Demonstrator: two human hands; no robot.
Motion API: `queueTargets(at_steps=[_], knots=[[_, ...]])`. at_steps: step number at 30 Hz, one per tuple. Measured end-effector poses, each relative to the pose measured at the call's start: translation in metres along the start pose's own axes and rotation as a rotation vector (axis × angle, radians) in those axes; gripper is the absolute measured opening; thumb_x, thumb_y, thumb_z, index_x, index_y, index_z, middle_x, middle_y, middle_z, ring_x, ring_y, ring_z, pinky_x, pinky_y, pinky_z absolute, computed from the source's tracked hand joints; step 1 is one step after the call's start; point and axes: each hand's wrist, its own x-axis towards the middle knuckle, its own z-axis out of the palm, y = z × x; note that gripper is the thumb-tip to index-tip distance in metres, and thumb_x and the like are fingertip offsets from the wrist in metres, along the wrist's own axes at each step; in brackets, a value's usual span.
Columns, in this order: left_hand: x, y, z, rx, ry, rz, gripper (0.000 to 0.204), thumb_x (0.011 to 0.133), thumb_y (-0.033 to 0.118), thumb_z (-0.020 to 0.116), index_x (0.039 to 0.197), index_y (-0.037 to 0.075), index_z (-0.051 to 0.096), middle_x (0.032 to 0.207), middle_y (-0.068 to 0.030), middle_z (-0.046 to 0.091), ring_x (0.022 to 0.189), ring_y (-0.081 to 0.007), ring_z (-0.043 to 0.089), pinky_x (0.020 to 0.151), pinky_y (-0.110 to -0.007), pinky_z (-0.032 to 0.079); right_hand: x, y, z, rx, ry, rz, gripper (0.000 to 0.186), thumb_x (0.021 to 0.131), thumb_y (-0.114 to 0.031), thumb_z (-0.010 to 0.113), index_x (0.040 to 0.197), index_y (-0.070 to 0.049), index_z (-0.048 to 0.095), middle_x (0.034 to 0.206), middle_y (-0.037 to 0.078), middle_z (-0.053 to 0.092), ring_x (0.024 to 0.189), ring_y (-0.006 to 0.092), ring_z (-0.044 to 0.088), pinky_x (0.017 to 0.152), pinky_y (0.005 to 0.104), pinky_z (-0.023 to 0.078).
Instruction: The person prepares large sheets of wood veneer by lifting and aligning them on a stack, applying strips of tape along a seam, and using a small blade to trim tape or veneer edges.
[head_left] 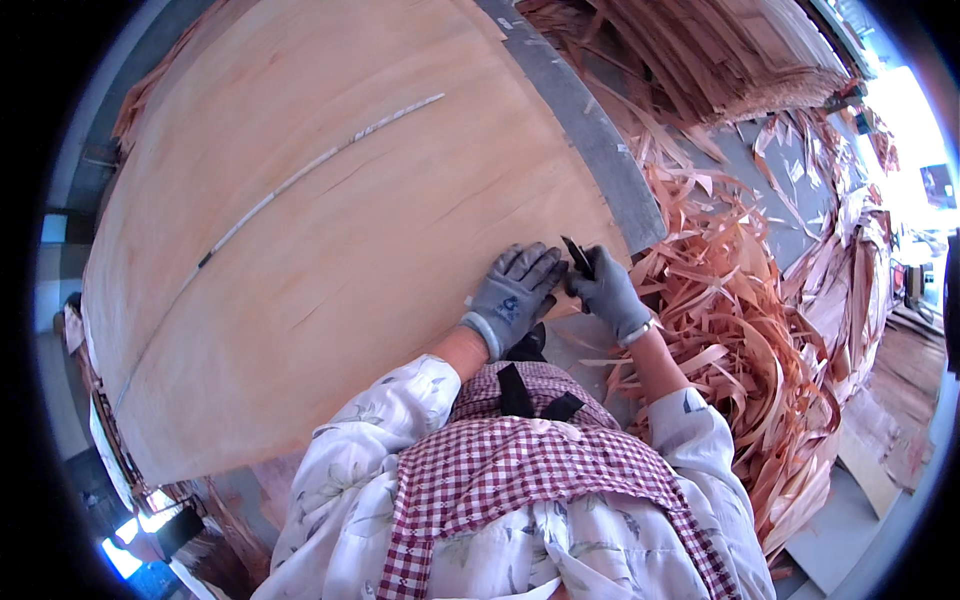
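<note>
A large pale wood veneer sheet (pixel 400 220) spreads across the left and middle of the view. My left hand (pixel 513 295), in a grey work glove, lies on its near right part with fingers stretched out and thumb toward the right hand. Close beside it, at the sheet's right corner, my right hand (pixel 610 295) wears a matching glove. Its fingers are closed around a dark, slim utility knife (pixel 577 256), whose tip points up and left. The right fingers hide much of the knife, so its blade is not clear.
A long white strip (pixel 300 172) runs across the sheet. Along its right side lies a grey board edge (pixel 590 130). Curled veneer scraps (pixel 740 270) are heaped right of my right arm. A stack of reddish veneer (pixel 720 55) stands at the far right.
</note>
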Motion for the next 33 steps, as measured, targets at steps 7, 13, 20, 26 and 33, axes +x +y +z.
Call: queueTargets(at_steps=[7,13,20,26,33], knots=[[0.004,0.003,-0.002,0.171,-0.121,-0.009,0.052,0.081,0.029,0.052,0.130,0.014,0.046,0.135,-0.0065,0.044,0.127,-0.0231,0.037,0.105,-0.044,0.025,-0.049,-0.025,-0.002,0.485,-0.202,0.273,0.029,0.087,-0.016,0.062,0.106,0.005,0.056,0.069,0.003,0.060,0.056,0.0084,0.056,0.050,0.0259,0.045],[-0.009,-0.008,-0.010,0.003,-0.136,-0.086,0.049,0.083,0.030,0.051,0.129,0.016,0.047,0.137,-0.0052,0.043,0.129,-0.0253,0.035,0.109,-0.045,0.021,-0.002,-0.093,-0.004,0.300,-0.422,-0.044,0.027,0.084,-0.012,0.061,0.109,0.001,0.059,0.067,0.005,0.056,0.067,0.0056,0.050,0.062,0.0258,0.046],[-0.043,-0.060,-0.055,0.192,0.186,-0.409,0.047,0.085,0.026,0.052,0.128,0.008,0.048,0.135,-0.0107,0.045,0.129,-0.0277,0.037,0.108,-0.044,0.023,0.100,-0.127,0.040,0.358,-0.451,-0.039,0.027,0.087,-0.015,0.058,0.110,-0.001,0.054,0.070,0.004,0.060,0.055,0.0091,0.054,0.046,0.0222,0.041],[-0.023,-0.089,-0.042,0.191,0.149,-0.328,0.055,0.081,0.034,0.058,0.129,0.010,0.047,0.134,-0.0103,0.045,0.127,-0.0278,0.038,0.106,-0.044,0.027,0.107,-0.109,0.051,0.146,-0.327,-0.003,0.021,0.084,-0.015,0.060,0.092,0.004,0.054,0.066,0.009,0.060,0.054,0.0147,0.059,0.044,0.0270,0.045],[-0.007,-0.085,-0.066,0.187,-0.075,-0.393,0.055,0.081,0.041,0.056,0.131,0.019,0.046,0.134,-0.0074,0.044,0.125,-0.0273,0.038,0.103,-0.045,0.027,0.069,-0.096,0.024,0.247,-0.415,0.160,0.016,0.086,-0.012,0.057,0.087,0.004,0.058,0.062,0.008,0.058,0.048,0.0149,0.057,0.042,0.0282,0.046]])
